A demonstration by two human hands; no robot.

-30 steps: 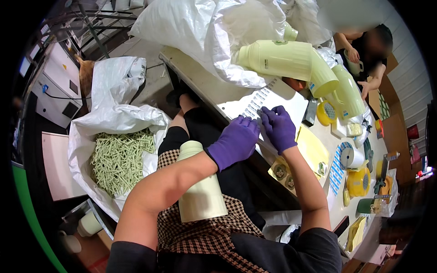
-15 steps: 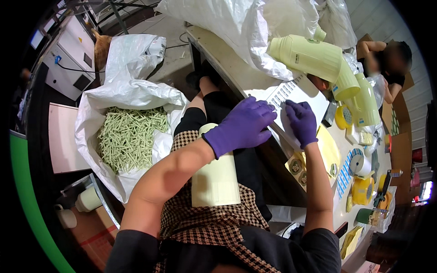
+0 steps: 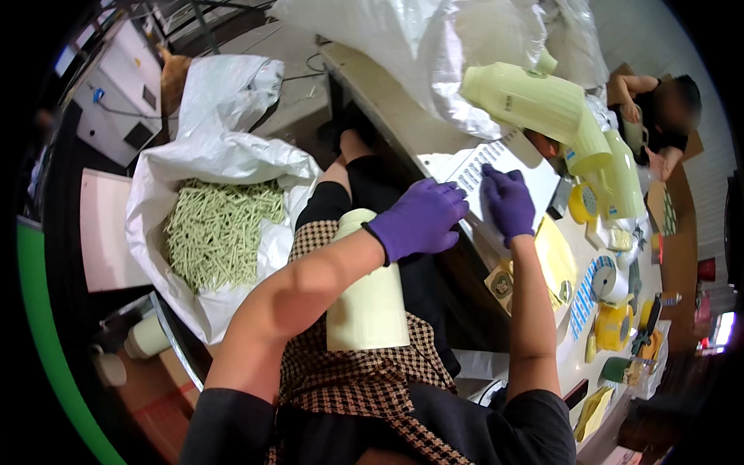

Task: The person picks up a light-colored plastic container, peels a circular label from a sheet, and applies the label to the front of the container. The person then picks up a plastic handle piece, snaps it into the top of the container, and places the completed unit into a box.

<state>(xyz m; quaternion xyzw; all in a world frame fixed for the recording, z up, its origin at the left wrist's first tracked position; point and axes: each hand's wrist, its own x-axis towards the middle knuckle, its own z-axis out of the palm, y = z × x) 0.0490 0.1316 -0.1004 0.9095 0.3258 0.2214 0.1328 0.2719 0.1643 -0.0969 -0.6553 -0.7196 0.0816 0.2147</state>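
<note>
A pale green vacuum-flask body point(image 3: 368, 306) lies across my lap on a checked apron. Over its upper end reaches my left hand point(image 3: 418, 221), purple-gloved and open. Its fingers stretch to the near edge of a white label sheet point(image 3: 542, 172) printed with rows of small dark marks. My right hand point(image 3: 509, 205), gloved alike, is closed at the right part of that sheet, its fingers bent together. Whatever they may pinch is too small to see.
On my left stands a white woven sack point(image 3: 147, 232) filled with short pale green pieces. Several pale green flasks point(image 3: 535, 101) lie at the table's far side by plastic bags. Yellow tape rolls point(image 3: 612, 325) and yellow papers point(image 3: 554, 252) lie right. Another person point(image 3: 674, 116) sits beyond.
My left hand has shifted slightly toward me and right. My right hand has drawn slightly toward me and left, its fingers more tightly bent. The flask on my lap stays put.
</note>
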